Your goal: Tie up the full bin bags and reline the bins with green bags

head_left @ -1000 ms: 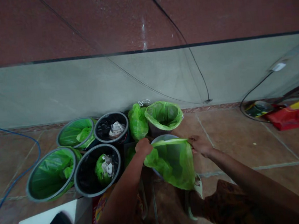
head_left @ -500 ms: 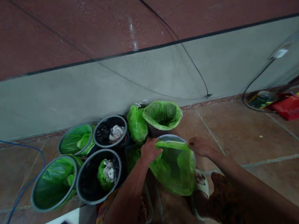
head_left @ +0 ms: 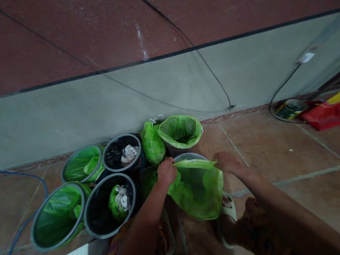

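Tiled floor surrounds the pale bin. Over it, left hand and right hand pinch the green bag by its edge; even tension should prevent bunching.

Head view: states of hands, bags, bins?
Held green bag, rim pulled straight
Left hand, holding bag rim
Right hand, holding bag rim
Pale bin, partly hidden
Rear bin, green-lined, open
Bundled bag, gathered at top
Far left bin, green-lined, open
Near left bin, green-lined, open
Far black-lined bin, open, white contents
Near black-lined bin, open, green-white contents
Green plastic beside left hand, partly hidden
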Available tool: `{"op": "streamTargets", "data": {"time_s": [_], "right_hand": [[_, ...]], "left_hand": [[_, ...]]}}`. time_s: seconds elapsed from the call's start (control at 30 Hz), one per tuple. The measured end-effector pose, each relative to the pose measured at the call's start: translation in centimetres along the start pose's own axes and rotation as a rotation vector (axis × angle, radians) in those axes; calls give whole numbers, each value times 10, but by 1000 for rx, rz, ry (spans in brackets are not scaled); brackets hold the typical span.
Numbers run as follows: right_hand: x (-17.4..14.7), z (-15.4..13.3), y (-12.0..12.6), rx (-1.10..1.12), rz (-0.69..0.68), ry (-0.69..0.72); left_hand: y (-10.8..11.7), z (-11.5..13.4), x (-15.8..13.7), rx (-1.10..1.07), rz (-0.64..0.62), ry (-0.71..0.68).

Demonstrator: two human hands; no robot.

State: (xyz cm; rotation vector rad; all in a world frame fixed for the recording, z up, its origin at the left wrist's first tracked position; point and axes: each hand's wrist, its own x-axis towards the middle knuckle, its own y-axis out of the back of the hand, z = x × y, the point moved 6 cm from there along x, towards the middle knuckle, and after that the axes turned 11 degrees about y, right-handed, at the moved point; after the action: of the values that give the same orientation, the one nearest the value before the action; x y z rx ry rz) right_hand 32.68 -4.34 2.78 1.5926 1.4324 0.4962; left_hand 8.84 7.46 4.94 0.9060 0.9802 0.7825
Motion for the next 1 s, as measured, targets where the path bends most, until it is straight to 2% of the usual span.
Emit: {"op": "streamTargets", "data": {"time_s": [0.13, 0.2, 0.33, 0.47, 0.57, 0.73, 1.0], "right_hand": [[1, -38, -13, 13, -50, 172], [4, -49, -19, 8, -57, 208], [7, -54, -17, -1, -52, 183], [5, -53, 5, 76, 100, 112], [3, -52, 14, 104, 186, 67], [1, -59, 11, 126, 182, 126], [2, -55, 10, 121, 176, 98]], "left_hand": [[1, 8, -3, -65, -1, -39], [2, 9, -4, -93, 16, -55], [5, 6, -5, -91, 45, -45], [6, 0, -5, -27, 32, 9], [2, 1, -4, -14, -18, -7], [-4, 12, -5, -135, -72, -131], [9, 17, -6, -247, 22, -113]]}}
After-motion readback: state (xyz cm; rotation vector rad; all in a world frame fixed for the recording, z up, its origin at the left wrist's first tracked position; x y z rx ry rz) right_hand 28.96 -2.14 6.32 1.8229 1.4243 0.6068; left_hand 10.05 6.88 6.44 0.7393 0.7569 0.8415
